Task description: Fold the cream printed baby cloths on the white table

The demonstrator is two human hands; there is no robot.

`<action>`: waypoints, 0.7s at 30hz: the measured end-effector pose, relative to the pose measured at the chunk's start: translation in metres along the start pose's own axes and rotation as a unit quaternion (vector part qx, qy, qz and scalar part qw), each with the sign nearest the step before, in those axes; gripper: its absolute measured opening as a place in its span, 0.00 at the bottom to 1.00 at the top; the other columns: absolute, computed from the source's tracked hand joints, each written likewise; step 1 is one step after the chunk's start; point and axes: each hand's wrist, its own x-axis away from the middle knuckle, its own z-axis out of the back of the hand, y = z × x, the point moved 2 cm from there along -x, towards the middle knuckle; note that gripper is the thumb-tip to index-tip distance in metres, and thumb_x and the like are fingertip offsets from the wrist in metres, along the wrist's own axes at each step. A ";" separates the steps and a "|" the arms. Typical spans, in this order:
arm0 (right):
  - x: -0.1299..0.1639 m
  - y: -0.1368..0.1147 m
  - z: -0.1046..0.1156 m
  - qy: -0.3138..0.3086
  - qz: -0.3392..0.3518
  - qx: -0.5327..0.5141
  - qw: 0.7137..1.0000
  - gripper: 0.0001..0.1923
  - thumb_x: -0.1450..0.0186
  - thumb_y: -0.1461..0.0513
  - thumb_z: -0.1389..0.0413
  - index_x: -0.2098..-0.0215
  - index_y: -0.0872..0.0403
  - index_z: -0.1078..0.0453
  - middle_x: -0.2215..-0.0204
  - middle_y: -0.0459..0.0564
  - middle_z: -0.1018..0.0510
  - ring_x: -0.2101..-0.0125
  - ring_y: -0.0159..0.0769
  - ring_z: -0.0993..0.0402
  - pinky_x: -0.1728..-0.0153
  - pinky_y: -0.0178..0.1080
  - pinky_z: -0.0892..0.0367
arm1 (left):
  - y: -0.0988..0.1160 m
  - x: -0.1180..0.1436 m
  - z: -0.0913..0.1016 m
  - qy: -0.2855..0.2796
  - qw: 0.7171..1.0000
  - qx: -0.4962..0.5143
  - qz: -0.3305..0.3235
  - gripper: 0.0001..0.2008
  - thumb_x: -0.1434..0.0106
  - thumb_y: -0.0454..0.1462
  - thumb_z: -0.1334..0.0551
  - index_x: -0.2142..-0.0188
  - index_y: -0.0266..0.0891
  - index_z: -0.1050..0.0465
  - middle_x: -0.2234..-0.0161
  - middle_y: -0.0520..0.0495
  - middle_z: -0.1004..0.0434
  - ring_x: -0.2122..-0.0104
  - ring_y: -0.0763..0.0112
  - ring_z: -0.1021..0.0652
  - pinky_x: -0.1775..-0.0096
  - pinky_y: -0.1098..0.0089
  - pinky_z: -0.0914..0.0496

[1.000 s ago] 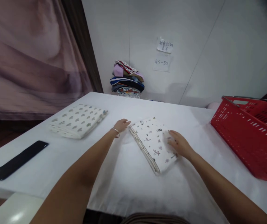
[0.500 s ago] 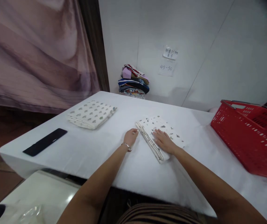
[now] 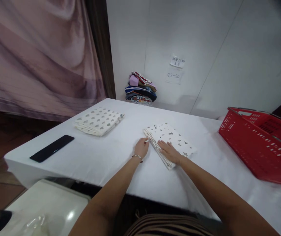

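Observation:
A folded white cloth with small dark prints (image 3: 175, 139) lies on the white table (image 3: 111, 157) in front of me. My right hand (image 3: 168, 151) rests flat on its near left part, fingers spread. My left hand (image 3: 141, 147) lies on the table against the cloth's left folded edge, fingertips touching it. Neither hand grips anything. A thin bracelet circles my left wrist.
A second folded cloth with grey prints (image 3: 98, 121) lies at the far left. A black flat phone-like object (image 3: 52, 148) sits near the left edge. A red plastic basket (image 3: 260, 147) stands at the right. A pile of coloured clothes (image 3: 140, 90) leans against the wall.
My right hand slid from the cloth's right side to its near left part. My left hand drew back along the cloth's left edge. The camera pulled back.

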 end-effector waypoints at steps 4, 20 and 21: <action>-0.002 0.003 0.004 0.000 -0.004 -0.022 1.000 0.29 0.31 0.48 0.68 0.35 0.48 0.52 0.36 0.45 0.50 0.36 0.37 0.59 0.38 0.49 0.62 | 0.026 0.011 -0.005 -0.021 0.986 -0.040 -0.163 0.14 0.35 0.40 0.48 0.53 0.40 0.30 0.52 0.46 0.27 0.50 0.67 0.31 0.46 0.62 0.38; 0.011 0.082 0.028 0.064 -0.160 0.128 0.977 0.30 0.32 0.49 0.65 0.36 0.53 0.50 0.35 0.53 0.53 0.36 0.43 0.62 0.40 0.53 0.61 | 0.038 0.032 -0.019 -0.127 0.953 -0.129 -0.242 0.13 0.34 0.41 0.49 0.55 0.46 0.29 0.53 0.49 0.25 0.45 0.65 0.34 0.42 0.54 0.48; 0.011 0.082 0.026 0.066 -0.158 0.126 0.977 0.30 0.32 0.49 0.65 0.36 0.53 0.50 0.35 0.52 0.53 0.36 0.42 0.62 0.40 0.53 0.61 | 0.039 0.033 -0.019 -0.124 0.954 -0.126 -0.241 0.13 0.34 0.40 0.49 0.55 0.46 0.29 0.53 0.50 0.26 0.45 0.64 0.34 0.41 0.54 0.49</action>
